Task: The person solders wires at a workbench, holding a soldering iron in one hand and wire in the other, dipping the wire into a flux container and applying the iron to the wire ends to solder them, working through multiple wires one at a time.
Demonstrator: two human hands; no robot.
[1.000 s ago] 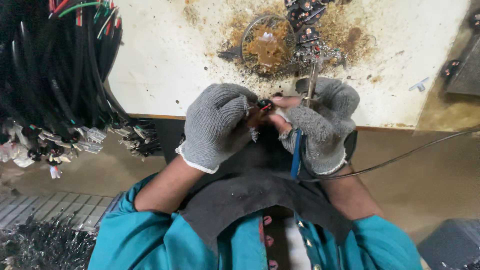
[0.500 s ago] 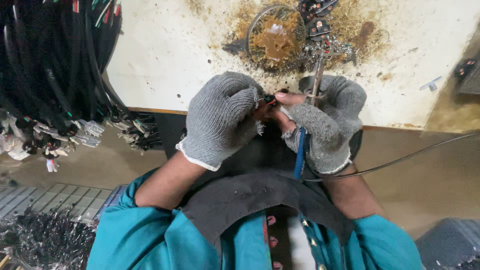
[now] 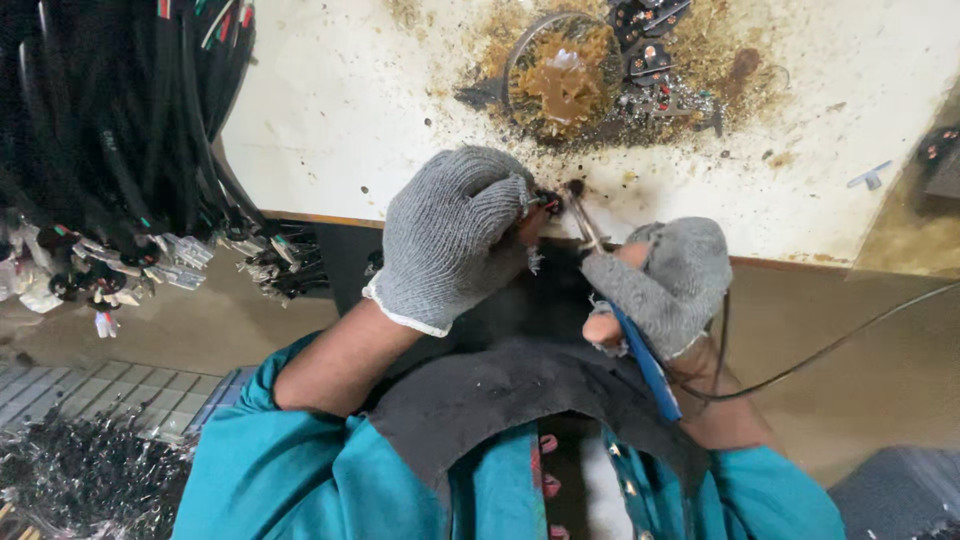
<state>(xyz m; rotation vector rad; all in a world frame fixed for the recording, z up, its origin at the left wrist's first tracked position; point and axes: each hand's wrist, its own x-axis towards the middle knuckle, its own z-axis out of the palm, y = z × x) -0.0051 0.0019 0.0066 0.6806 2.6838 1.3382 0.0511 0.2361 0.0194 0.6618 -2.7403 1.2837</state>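
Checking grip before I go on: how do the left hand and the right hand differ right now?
The left hand is curled into a closed fist, pinching a small dark part at its fingertips; the right hand grips a blue-handled soldering iron like a pen. The left hand sits higher, over the edge of the stained white table; the right hand sits lower, off the edge. Both wear grey knit gloves with bare fingertips.
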